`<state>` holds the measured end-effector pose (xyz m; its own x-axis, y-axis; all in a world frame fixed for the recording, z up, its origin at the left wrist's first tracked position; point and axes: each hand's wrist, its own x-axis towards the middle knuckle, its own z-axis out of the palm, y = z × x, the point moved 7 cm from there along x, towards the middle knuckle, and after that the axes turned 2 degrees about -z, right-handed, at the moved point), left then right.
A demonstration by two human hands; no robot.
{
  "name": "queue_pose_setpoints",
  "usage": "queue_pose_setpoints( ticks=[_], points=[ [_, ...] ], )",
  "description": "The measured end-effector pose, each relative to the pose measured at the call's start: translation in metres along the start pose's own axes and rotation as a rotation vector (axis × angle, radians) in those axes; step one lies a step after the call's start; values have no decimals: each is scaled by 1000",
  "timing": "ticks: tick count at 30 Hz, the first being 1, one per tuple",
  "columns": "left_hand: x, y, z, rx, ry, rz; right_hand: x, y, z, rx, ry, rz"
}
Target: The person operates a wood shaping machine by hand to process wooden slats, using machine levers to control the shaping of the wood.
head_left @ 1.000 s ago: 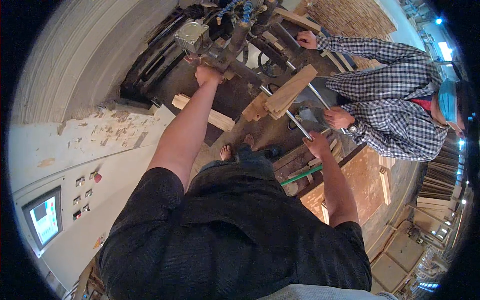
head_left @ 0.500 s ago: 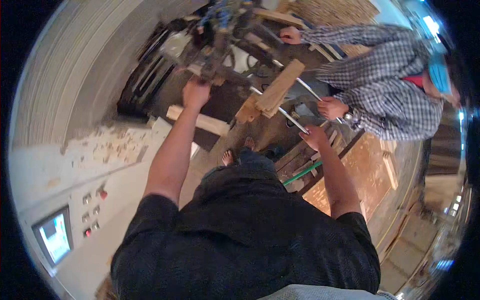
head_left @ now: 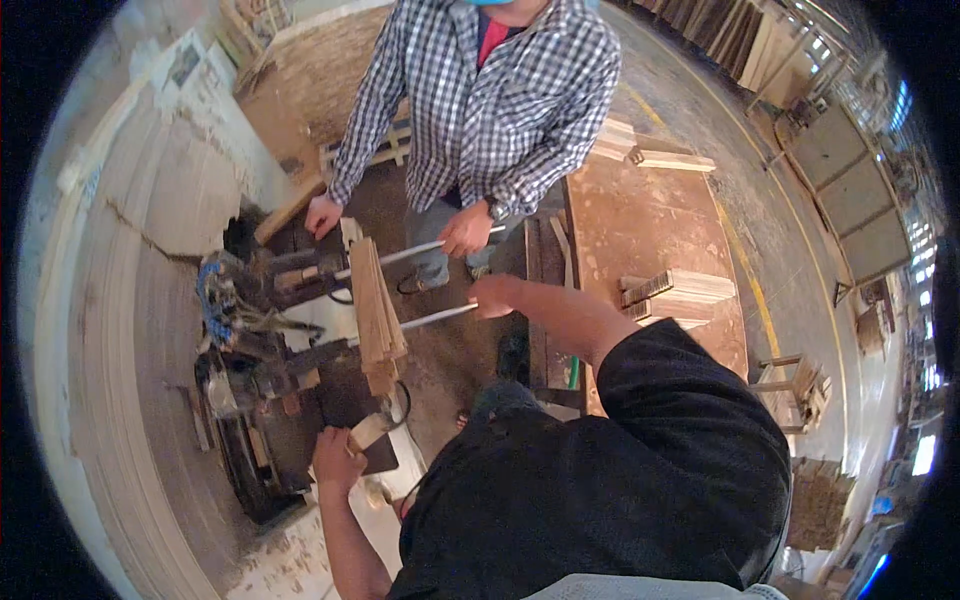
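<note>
And there lay the board stack (head_left: 375, 315), a loose bundle of pale planks set across two metal rods! The right hand (head_left: 494, 296) was out to the right of that stack, arm stretched, fingers wrapped round the end of the near rod (head_left: 438, 315), not touching the planks themselves. Down on the near side of the stack came the left hand (head_left: 338, 460), fingers bent at the end of a short wood block (head_left: 370, 432). Was it pinching the block or only resting there? I could not tell. So the stack sat left of the right hand and farther from the body than the left, apart from both.

Now to the far side of the stack, where a co-worker in a checked shirt (head_left: 440, 90) stood facing in. One co-worker's hand (head_left: 465, 231) gripped the far rod (head_left: 412, 254), right of the stack; the other was down beyond the stack's upper left. Left of the stack was a dark machine (head_left: 262, 380) with blue hoses (head_left: 213, 290). Over to the right stood a brown table (head_left: 640, 225), bundled wood strips (head_left: 690, 288) on top.
</note>
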<state>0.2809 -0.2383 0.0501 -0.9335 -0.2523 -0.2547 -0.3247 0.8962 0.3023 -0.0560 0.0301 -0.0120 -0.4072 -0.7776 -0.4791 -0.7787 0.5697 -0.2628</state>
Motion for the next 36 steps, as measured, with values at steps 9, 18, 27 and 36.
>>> queue_pose_setpoints(
  ticks=[9,18,27,36],
  points=[
    [-18,-7,-20,-845,587,-125,-4,7,2,48,19,115],
    [-2,20,-28,-738,547,-115,-25,-12,-13,93,344,-17],
    [60,235,-22,-257,273,386,-153,-120,7,1188,689,-256],
    [40,415,16,-147,349,791,-297,20,78,1737,1176,454]
  ],
)
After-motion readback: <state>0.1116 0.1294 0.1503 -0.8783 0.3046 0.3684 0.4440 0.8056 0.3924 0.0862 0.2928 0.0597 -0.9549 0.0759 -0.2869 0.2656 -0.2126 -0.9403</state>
